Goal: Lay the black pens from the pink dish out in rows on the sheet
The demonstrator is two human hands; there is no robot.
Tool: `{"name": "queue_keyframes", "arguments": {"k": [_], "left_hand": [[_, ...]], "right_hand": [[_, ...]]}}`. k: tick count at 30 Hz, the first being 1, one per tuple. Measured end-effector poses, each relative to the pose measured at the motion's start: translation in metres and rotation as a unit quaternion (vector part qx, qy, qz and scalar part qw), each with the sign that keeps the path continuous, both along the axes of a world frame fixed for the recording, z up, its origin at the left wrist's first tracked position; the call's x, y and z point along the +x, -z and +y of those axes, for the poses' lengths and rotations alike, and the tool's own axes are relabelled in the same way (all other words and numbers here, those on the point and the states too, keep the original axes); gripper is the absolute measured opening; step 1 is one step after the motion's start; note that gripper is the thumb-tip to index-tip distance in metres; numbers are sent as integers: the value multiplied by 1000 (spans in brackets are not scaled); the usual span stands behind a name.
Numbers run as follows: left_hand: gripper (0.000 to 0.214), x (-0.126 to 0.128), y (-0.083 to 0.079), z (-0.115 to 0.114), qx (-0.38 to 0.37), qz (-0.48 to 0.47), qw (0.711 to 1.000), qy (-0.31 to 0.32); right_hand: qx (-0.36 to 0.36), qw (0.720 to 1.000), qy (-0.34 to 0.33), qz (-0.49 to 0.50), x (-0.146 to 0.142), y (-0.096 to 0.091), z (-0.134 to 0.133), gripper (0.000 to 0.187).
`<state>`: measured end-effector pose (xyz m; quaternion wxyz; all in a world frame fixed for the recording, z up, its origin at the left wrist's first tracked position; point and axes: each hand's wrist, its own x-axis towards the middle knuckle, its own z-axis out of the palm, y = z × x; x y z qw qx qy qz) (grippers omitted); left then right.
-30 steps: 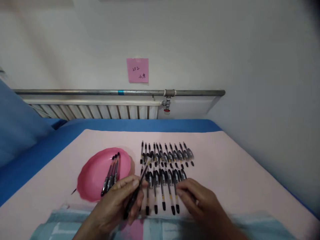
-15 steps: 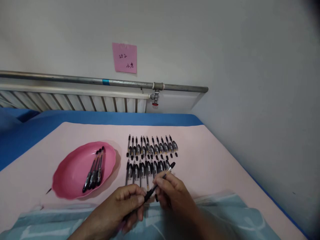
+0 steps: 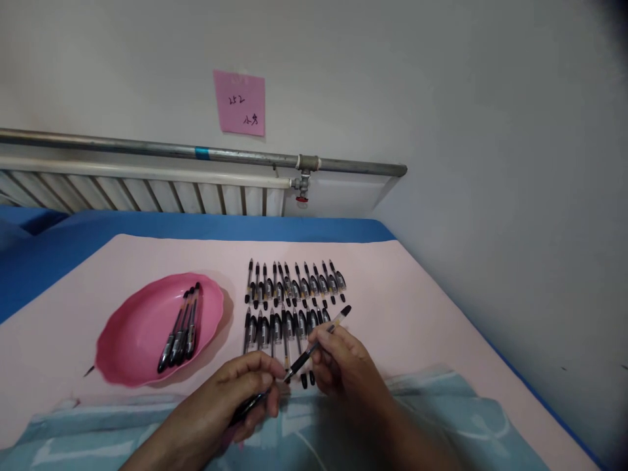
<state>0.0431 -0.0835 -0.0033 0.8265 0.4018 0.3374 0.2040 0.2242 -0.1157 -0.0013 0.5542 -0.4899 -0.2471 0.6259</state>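
Observation:
My right hand (image 3: 346, 363) is closed around the barrel of a black gel pen (image 3: 305, 356), which is tilted with its bare tip pointing down toward my left hand. My left hand (image 3: 245, 389) grips a dark pen cap (image 3: 248, 407), partly hidden by the fingers. The pen tip is apart from the cap, close to my left fingertips. Just beyond my hands lies a near row of uncapped pens with caps (image 3: 265, 330) beside them. Behind it is a far row of uncapped pens and caps (image 3: 304, 284).
To the left stands a pink scalloped bowl (image 3: 130, 340) with several capped pens (image 3: 179, 337) in it. A pink sheet (image 3: 392, 307) covers the table, with blue (image 3: 294, 229) along its back edge. Light-blue patterned cloth (image 3: 441, 412) lies at the front. Pipes (image 3: 235, 157) run along the wall.
The cap has come off the pen, so its tip now shows. My right hand has drawn the pen up and right, while my left hand keeps the cap.

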Motion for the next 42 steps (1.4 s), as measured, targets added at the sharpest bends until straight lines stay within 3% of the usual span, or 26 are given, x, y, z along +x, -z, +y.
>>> {"name": "queue_keyframes", "arguments": {"k": [4,7,12,21,26,30,36,42], "left_hand": [[26,-2,9,0,2,-39,999,-11],[31,-1,6,-1,24,-12,1000,-17],[31,2,-3,-3,84,82,993,-8],[21,7,6,-9,184,90,979,13],[26,8,4,-6,183,60,981,11],[25,6,7,-3,160,80,984,8],[49,-9,6,4,72,26,996,-35],[32,-22,-6,9,101,143,981,85]], "right_hand": [[3,999,12,-33,-1,1,0,26],[17,997,4,-69,-3,2,-1,29],[13,997,-10,-76,-9,3,-2,32],[33,995,-46,-79,-14,5,-6,31],[37,990,-103,-83,-19,7,-8,30],[0,990,-125,-71,-22,9,-8,28],[-47,994,-87,50,-21,12,-3,25],[-47,998,-31,40,-16,10,1,29]]}}
